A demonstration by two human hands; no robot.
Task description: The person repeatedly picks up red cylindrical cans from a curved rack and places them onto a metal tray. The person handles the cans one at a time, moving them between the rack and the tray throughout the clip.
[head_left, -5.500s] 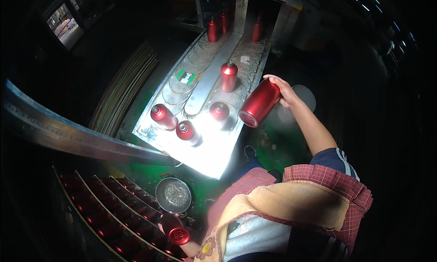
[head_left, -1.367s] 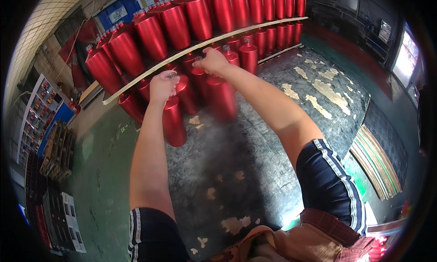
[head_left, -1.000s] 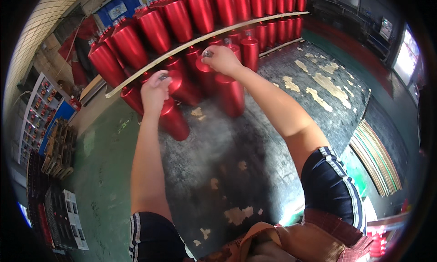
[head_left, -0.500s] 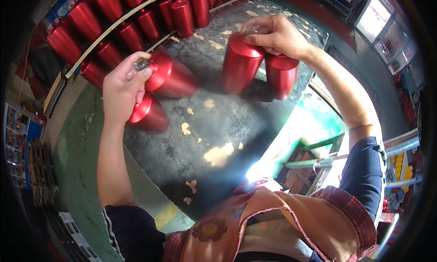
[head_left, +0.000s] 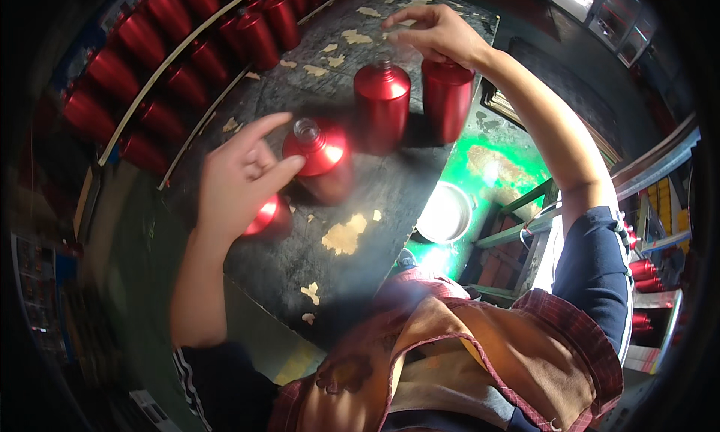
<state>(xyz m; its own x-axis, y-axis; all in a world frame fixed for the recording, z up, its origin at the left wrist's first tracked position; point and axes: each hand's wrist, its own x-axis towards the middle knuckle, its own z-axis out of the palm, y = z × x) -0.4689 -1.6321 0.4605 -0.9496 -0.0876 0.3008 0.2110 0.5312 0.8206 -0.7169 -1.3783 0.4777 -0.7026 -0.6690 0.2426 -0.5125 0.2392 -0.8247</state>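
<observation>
On the dark tabletop (head_left: pixel 289 263), head view, the sole one: four red bottles are near the two hands, the centre-left bottle (head_left: pixel 322 162) and middle bottle (head_left: pixel 382 106) in plain sight, the near-left bottle (head_left: pixel 268 216) and right-hand bottle (head_left: pixel 448 102) partly covered. Left hand (head_left: pixel 244 169): thumb and forefinger wide apart about the neck of the centre-left bottle; contact uncertain. Its other fingers are curled above the near-left bottle, whose neck is hidden, so I cannot tell if they hold it. Right hand (head_left: pixel 439 34): thumb and forefinger parted, above and just beyond the middle bottle's neck; remaining fingers over the right-hand bottle, grip on its neck likewise not readable. Hazards, my estimate: (1) the right-hand bottle appears very near the table's right edge; a sideways nudge could send it over, toward the green floor (head_left: pixel 487 166) and pale basin (head_left: pixel 446 214). (2) A fingertip catching a neck as either hand lifts could topple that bottle into its neighbour; tall bodies look easily tipped. (3) Knocks would probably scuff the red finish. (4) Flaked pale patches (head_left: pixel 345 235) may leave the surface uneven, so a base could rock.
</observation>
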